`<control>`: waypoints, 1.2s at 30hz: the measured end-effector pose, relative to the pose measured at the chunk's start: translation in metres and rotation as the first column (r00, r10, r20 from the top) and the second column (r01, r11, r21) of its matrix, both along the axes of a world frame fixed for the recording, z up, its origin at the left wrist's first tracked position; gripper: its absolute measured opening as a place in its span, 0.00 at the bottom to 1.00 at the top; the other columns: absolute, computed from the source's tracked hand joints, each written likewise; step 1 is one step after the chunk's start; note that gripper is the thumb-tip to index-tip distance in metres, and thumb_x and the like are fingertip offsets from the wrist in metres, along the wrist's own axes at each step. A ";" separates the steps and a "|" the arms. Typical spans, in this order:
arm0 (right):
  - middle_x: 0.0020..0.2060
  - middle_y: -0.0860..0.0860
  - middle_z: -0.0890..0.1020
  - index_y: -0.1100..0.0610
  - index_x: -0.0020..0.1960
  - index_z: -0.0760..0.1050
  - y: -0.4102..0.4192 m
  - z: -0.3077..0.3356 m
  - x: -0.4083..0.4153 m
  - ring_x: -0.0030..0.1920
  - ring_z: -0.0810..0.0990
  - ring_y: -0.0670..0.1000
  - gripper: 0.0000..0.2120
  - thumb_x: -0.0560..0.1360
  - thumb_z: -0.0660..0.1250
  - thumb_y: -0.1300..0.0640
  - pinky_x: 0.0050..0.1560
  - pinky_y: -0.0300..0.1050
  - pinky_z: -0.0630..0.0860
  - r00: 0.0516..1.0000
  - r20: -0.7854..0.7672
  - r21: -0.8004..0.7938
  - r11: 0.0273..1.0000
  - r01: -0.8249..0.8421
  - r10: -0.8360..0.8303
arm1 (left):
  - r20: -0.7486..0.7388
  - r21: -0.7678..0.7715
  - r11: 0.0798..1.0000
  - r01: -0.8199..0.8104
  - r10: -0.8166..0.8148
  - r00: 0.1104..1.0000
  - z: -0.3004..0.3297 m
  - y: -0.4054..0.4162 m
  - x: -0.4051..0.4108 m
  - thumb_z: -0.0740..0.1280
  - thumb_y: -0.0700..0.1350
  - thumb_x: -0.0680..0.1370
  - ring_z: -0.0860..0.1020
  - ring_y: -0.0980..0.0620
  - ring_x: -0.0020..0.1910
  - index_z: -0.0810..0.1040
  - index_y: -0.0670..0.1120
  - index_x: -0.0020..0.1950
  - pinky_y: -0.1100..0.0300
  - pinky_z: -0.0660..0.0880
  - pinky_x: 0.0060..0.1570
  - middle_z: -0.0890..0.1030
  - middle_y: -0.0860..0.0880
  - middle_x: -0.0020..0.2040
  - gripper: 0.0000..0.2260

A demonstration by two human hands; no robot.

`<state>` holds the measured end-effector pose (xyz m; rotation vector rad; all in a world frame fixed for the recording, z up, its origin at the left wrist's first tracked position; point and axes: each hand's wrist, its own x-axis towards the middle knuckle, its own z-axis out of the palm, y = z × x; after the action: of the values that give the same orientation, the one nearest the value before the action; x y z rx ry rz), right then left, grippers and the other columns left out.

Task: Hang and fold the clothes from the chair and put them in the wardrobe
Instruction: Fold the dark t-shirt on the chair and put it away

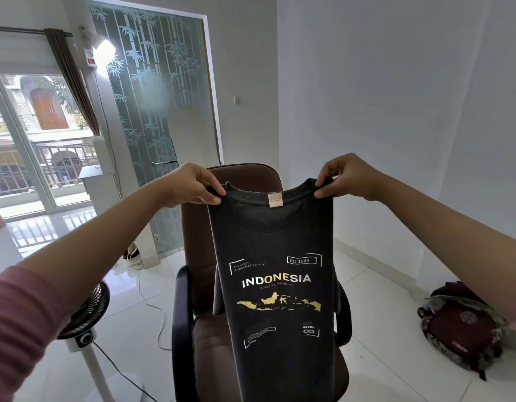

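Observation:
A dark grey T-shirt (275, 239) with "INDONESIA" and a yellow map printed on it hangs in the air in front of me. My left hand (193, 184) pinches its left shoulder and my right hand (342, 177) pinches its right shoulder, at the same height. The sleeves are folded in behind, so the shirt hangs as a narrow strip. Directly behind it stands a brown office chair (198, 227) with black armrests. The shirt hides most of the seat, and no other clothes show on the part I can see.
A standing fan (85, 311) is at my lower left, with cables (152, 311) trailing over the white tiled floor. A dark red backpack (460, 326) lies on the floor at the right. A frosted glass door (158, 111) and a window (39, 140) are behind.

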<state>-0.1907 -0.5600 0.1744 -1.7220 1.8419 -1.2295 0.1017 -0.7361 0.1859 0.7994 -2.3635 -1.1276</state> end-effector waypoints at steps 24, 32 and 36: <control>0.38 0.55 0.81 0.59 0.37 0.76 0.003 0.004 0.004 0.43 0.81 0.54 0.10 0.69 0.70 0.72 0.48 0.48 0.82 0.986 0.115 0.165 0.977 -0.139 0.121 | -0.065 0.143 0.989 0.043 -0.034 0.997 -0.009 0.013 0.002 0.69 0.27 0.70 0.79 0.49 0.42 0.76 0.41 0.39 0.64 0.79 0.37 0.77 0.44 0.40 0.09; 0.35 0.53 0.76 0.58 0.36 0.69 0.003 0.003 0.006 0.39 0.77 0.52 0.14 0.71 0.67 0.74 0.41 0.44 0.81 0.959 0.245 0.170 0.968 -0.186 0.142 | -0.088 0.169 0.983 0.067 -0.052 0.995 -0.011 0.011 0.003 0.69 0.29 0.70 0.76 0.47 0.44 0.71 0.43 0.35 0.57 0.80 0.42 0.76 0.44 0.41 0.11; 0.36 0.53 0.76 0.58 0.36 0.69 0.003 0.001 0.009 0.41 0.76 0.53 0.15 0.71 0.65 0.76 0.40 0.41 0.81 0.948 0.266 0.176 0.959 -0.223 0.172 | -0.076 0.168 0.980 0.108 -0.096 0.992 -0.013 0.010 0.005 0.73 0.33 0.65 0.75 0.47 0.42 0.69 0.44 0.34 0.54 0.75 0.45 0.75 0.45 0.37 0.14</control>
<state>-0.1816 -0.5573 0.1758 -1.5225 1.5479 -1.0791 0.1068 -0.7259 0.1732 0.6905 -2.2970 -1.3938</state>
